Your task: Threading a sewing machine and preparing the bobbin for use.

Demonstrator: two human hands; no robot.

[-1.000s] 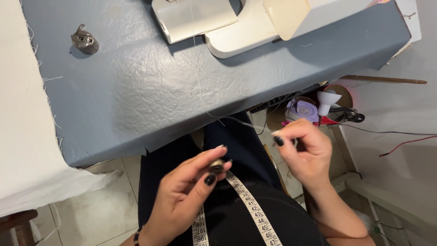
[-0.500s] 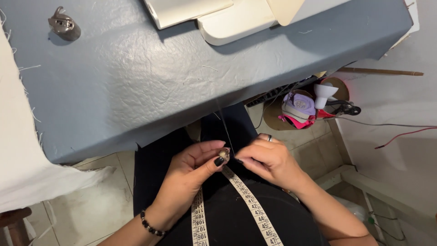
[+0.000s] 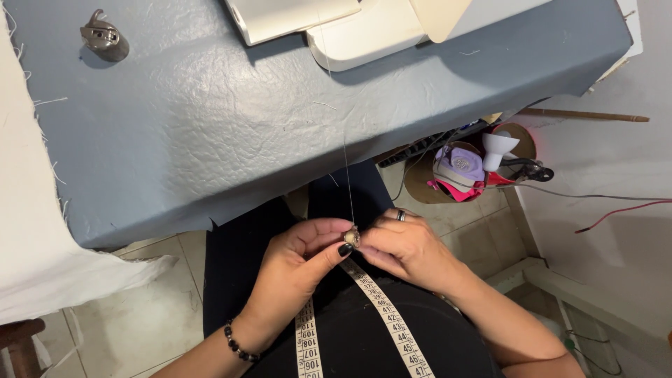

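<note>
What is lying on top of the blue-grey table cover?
On the blue-grey table cover sit a metal bobbin case, the white sewing machine base, and white fabric draped over its left edge. The table underneath is hidden.

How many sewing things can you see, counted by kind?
Bobbin, pinched between the left hand and the right hand: 1
Metal bobbin case on the grey table: 1
Sewing machine: 1
Tape measure: 1
Thread: 1
Total: 5

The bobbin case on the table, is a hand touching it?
No, the bobbin case lies alone on the table, far from both hands.
</note>
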